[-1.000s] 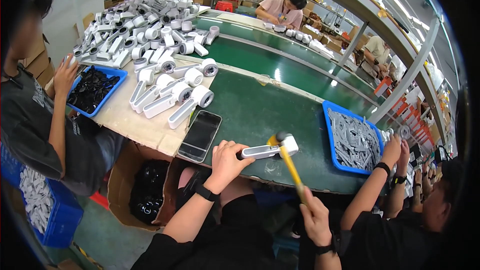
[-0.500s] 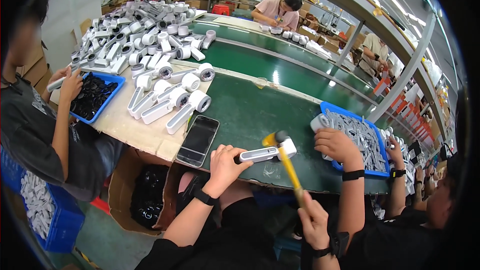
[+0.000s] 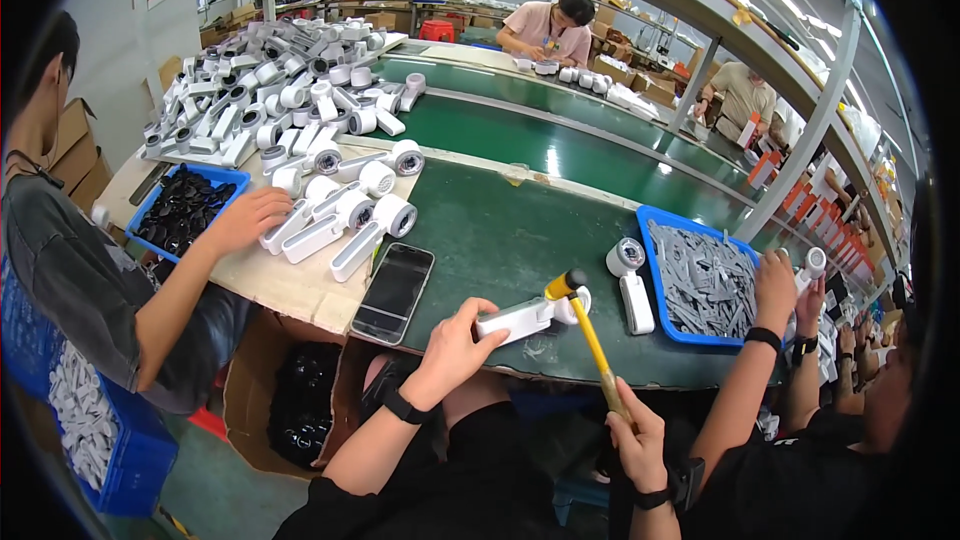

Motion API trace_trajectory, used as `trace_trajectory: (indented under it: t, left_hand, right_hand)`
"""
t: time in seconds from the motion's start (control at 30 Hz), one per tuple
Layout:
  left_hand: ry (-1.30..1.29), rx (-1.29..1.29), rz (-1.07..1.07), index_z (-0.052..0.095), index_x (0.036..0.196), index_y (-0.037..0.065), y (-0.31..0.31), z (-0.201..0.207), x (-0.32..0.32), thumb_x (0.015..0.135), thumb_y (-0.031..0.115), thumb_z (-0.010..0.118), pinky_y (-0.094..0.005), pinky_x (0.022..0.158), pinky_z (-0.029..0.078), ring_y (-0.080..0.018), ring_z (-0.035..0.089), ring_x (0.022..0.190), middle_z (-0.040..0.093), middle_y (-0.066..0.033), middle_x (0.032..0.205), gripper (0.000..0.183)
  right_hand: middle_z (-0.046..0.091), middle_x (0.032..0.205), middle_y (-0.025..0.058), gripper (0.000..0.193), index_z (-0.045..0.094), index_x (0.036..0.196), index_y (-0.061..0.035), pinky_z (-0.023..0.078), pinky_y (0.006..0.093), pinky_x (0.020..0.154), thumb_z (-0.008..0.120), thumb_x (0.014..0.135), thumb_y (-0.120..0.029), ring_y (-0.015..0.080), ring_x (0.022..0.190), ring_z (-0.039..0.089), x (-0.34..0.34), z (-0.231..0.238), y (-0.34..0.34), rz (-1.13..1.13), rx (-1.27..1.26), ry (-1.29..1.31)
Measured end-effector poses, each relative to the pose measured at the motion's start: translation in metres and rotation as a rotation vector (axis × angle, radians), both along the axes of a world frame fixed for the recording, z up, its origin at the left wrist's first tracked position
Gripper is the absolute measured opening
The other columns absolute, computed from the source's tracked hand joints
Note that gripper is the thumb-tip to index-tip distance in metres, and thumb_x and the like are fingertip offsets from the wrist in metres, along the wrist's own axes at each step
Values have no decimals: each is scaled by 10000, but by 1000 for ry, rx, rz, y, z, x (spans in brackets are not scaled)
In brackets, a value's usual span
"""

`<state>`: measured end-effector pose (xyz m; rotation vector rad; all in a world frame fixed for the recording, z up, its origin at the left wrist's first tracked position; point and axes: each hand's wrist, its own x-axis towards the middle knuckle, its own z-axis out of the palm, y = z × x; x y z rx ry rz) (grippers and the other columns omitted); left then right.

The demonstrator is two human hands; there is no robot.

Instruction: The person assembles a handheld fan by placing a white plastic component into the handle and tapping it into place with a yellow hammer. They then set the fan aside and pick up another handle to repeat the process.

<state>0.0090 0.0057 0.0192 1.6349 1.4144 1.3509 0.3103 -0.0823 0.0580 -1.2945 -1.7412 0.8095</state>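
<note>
My left hand (image 3: 455, 348) grips the handle of a white handheld fan (image 3: 520, 320) low over the green tabletop, near its front edge. Its smooth white side shows, and its round head points right. In my right hand (image 3: 640, 445) is a hammer (image 3: 596, 348) with a yellow handle and a yellow-and-black head. The hammer's head is over the neck of the fan and partly hides it; whether they touch I cannot tell. A dark phone (image 3: 395, 292) lies left of my left hand.
Several fans (image 3: 358, 230) lie on the pale board, with a large heap (image 3: 270, 80) behind. A blue tray of grey strips (image 3: 650, 240) and one fan (image 3: 633, 290) are at right. A co-worker's hand (image 3: 255, 215) reaches in from the left; another co-worker's hand (image 3: 775, 290) is over the tray.
The fan in my left hand has turned, so its grey inset no longer faces up. The hammer has shifted slightly right. The right co-worker's hand has left a fan beside the tray; the left co-worker reaches toward the fans.
</note>
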Motion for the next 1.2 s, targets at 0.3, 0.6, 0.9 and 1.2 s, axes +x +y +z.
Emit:
trace_trajectory:
  t: [0.3, 0.6, 0.9, 1.2]
  left_hand:
    - [-538, -255, -102, 487, 1310, -50, -17, 21, -5, 947, 128, 679, -206, 387, 370, -83, 564, 527, 632, -88, 857, 447]
    - [-183, -414, 36, 640, 1096, -40, -12, 26, -15, 953, 288, 684, -282, 422, 417, -141, 562, 451, 611, -68, 622, 361]
    - [395, 198, 394, 705, 1030, 67, -16, 16, 12, 856, 379, 743, -426, 726, 503, -317, 639, 878, 656, -101, 928, 359]
    - [303, 244, 344, 695, 902, 80, -5, -11, 20, 766, 198, 766, -415, 767, 452, -282, 611, 886, 637, -72, 865, 193]
  right_hand:
    - [635, 861, 27, 542, 547, 1411, -21, 411, 204, 544, 637, 882, 50, 40, 608, 495, -14, 13, -4, 51, -183, 145]
    - [644, 893, 94, 526, 568, 1378, -11, 473, 254, 717, 659, 863, 41, 141, 766, 587, -17, 15, 5, 70, -150, 8]
    - [584, 817, 103, 530, 563, 1379, -17, 453, 268, 661, 666, 862, 38, 161, 695, 541, -22, 20, 13, 140, -127, -126]
    - [593, 834, 148, 549, 532, 1398, 1, 473, 333, 612, 639, 863, 65, 263, 649, 576, -29, 34, 12, 221, 152, -398]
